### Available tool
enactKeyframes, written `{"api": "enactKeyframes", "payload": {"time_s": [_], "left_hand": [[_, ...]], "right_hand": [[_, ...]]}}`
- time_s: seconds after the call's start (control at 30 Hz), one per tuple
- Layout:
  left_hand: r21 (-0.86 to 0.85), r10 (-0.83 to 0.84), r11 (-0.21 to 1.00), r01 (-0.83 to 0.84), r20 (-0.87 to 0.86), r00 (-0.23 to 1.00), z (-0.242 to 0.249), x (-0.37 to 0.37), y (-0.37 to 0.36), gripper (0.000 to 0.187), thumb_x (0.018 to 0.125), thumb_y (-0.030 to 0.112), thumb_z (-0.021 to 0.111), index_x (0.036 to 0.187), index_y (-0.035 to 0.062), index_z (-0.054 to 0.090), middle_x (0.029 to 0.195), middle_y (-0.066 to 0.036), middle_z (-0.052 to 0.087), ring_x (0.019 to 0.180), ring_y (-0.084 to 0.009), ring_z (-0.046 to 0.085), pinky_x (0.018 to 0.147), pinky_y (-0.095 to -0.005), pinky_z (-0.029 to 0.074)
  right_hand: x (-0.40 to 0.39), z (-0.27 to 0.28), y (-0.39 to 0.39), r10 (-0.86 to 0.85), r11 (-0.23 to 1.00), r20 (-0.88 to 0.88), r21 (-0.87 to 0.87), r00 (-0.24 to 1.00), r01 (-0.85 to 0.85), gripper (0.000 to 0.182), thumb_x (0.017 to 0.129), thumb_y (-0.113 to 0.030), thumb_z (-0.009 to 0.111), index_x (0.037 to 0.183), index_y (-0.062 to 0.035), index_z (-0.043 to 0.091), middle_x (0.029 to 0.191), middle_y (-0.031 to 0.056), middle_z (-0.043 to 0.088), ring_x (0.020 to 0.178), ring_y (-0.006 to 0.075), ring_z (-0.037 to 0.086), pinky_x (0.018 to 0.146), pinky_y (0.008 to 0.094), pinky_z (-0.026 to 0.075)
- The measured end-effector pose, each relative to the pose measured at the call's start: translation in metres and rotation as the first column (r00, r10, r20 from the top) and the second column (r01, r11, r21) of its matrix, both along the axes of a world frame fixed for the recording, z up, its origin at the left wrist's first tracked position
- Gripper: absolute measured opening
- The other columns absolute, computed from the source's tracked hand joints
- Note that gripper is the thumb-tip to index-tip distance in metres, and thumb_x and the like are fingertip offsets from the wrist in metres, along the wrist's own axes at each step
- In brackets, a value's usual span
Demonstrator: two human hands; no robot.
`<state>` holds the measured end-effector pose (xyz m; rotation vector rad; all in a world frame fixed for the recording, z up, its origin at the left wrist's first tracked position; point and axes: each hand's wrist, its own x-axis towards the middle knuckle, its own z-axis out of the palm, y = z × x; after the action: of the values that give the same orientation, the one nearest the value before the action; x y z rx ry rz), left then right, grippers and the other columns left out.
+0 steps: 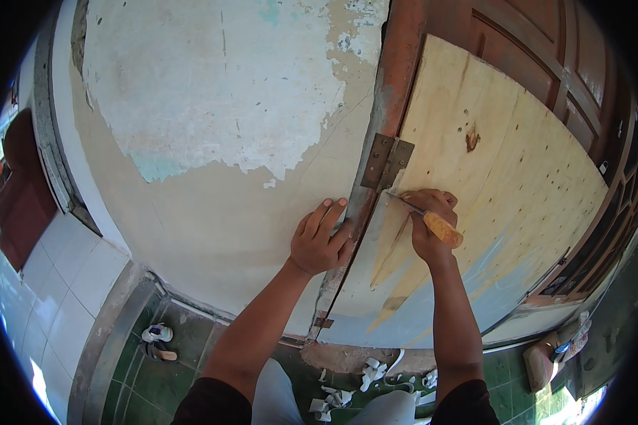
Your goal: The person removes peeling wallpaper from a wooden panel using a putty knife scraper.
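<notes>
One hand tool (443, 228) with an orange-brown handle and a thin metal blade is at the inner edge of a pale wooden panel (503, 149), its tip just below an upper hinge (388, 163). The right hand (433, 218) is closed on the tool, its thumb along the near side of the handle and its fingers curled close to the panel's surface; the handle's rounded butt sticks out toward the lower right. The left hand (322, 239) grips nothing; it lies opened out against the wall (213, 205), fingers slightly spread and pointing up, the thumb side next to the reddish-brown frame (398, 78).

The hinge spans frame and panel, its plates dull and brown. Lower on the same joint is a smaller hinge (324, 323). Knots and dark specks mark the panel, and its lower part is streaked with bluish-grey. Behind its upper edge is a brown panelled door (521, 57). The wall's paint has peeled in a ragged outline, white above beige.

Below, white scraps (372, 373) lie on the green floor tiles (149, 397) near the person's knees (386, 409). Footwear (159, 343) sits on the floor to the left.
</notes>
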<state>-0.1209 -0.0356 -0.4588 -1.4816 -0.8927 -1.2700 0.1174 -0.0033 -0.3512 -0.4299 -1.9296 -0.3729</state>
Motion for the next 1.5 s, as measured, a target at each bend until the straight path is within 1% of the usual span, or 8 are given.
{"api": "enactKeyframes", "payload": {"time_s": [0.33,0.47,0.57,0.67,0.9,1.1,1.3,1.5], "left_hand": [[0.013,0.006,1.0,-0.006,-0.009,1.0,0.0,0.0,0.001,0.018,0.08,0.02,0.068,0.095,0.0137,0.078,0.143,-0.014,0.063,0.131,-0.0338,0.056,0.1,-0.0407,0.048],[-0.007,-0.001,1.0,0.002,0.031,1.0,0.0,0.002,0.0,0.018,0.086,0.023,0.067,0.1,0.0165,0.078,0.143,-0.01,0.064,0.133,-0.0298,0.055,0.104,-0.0395,0.046],[-0.012,-0.047,0.999,0.048,0.092,0.995,0.008,0.01,-0.007,0.021,0.086,0.022,0.072,0.104,0.016,0.08,0.135,-0.01,0.065,0.127,-0.0288,0.055,0.102,-0.0417,0.042],[-0.005,-0.068,0.998,0.07,0.129,0.989,0.031,0.032,-0.013,0.024,0.085,0.023,0.08,0.107,0.0155,0.08,0.127,-0.006,0.066,0.12,-0.0275,0.054,0.099,-0.0428,0.037],[-0.028,-0.055,0.998,0.059,0.118,0.991,0.068,0.061,0.002,0.016,0.086,0.02,0.084,0.101,0.0172,0.079,0.112,0.006,0.07,0.112,-0.022,0.055,0.09,-0.0413,0.034],[-0.021,-0.073,0.997,0.075,0.067,0.995,0.062,0.057,0.008,0.016,0.085,0.016,0.084,0.101,0.0163,0.079,0.112,0.006,0.071,0.112,-0.0224,0.055,0.09,-0.0405,0.035],[-0.074,-0.055,0.995,0.06,0.059,0.997,0.063,0.057,0.008,0.022,0.083,0.005,0.078,0.102,0.0147,0.079,0.111,-0.001,0.068,0.108,-0.0254,0.055,0.091,-0.0407,0.037],[-0.103,-0.092,0.99,0.094,0.024,0.996,0.064,0.053,0.005,0.027,0.078,0.003,0.076,0.103,0.0138,0.079,0.106,-0.004,0.062,0.106,-0.0267,0.055,0.09,-0.0422,0.039]], "right_hand": [[0.006,0.016,-0.012,-0.087,0.987,0.162,-0.118,0.983,0.107,0.033,0.076,0.008,0.072,0.104,-0.0092,0.076,0.106,0.0038,0.079,0.098,0.0247,0.069,0.094,0.039,0.04],[0.014,0.012,-0.015,0.048,0.942,-0.178,-0.319,0.983,-0.104,0.008,0.094,-0.005,0.076,0.101,-0.0038,0.076,0.1,0.0065,0.077,0.09,0.0202,0.066,0.089,0.0352,0.047],[0.03,0.025,-0.014,0.186,0.811,-0.522,-0.397,0.833,-0.43,0.018,0.099,-0.016,0.077,0.103,0.0012,0.077,0.099,0.006,0.078,0.092,0.0095,0.063,0.088,0.0305,0.049],[0.044,0.016,0.007,0.087,0.747,-0.506,-0.537,0.858,-0.392,0.017,0.098,-0.014,0.077,0.102,0.0028,0.076,0.098,0.0073,0.078,0.09,0.012,0.064,0.088,0.0314,0.049],[0.038,0.011,0.01,-0.007,0.865,-0.394,-0.463,0.919,-0.192,0.03,0.092,-0.021,0.083,0.084,0.0045,0.069,0.093,0.0153,0.07,0.095,0.0285,0.056,0.088,0.0378,0.045],[0.034,0.016,-0.004,-0.053,0.912,-0.34,-0.4,0.939,-0.094,0.021,0.096,-0.016,0.078,0.098,0.0046,0.074,0.094,0.0133,0.075,0.09,0.0212,0.062,0.088,0.0351,0.047],[0.033,0.016,-0.004,-0.059,0.908,-0.362,-0.407,0.93,-0.101,0.021,0.092,-0.019,0.083,0.09,-0.0013,0.071,0.094,0.0118,0.072,0.099,0.0329,0.059,0.091,0.0423,0.047],[0.031,0.01,0.002,-0.041,0.913,-0.384,-0.389,0.922,-0.121,0.023,0.092,-0.021,0.083,0.092,-0.0013,0.072,0.097,0.0112,0.072,0.104,0.0342,0.057,0.093,0.0445,0.048]]}}
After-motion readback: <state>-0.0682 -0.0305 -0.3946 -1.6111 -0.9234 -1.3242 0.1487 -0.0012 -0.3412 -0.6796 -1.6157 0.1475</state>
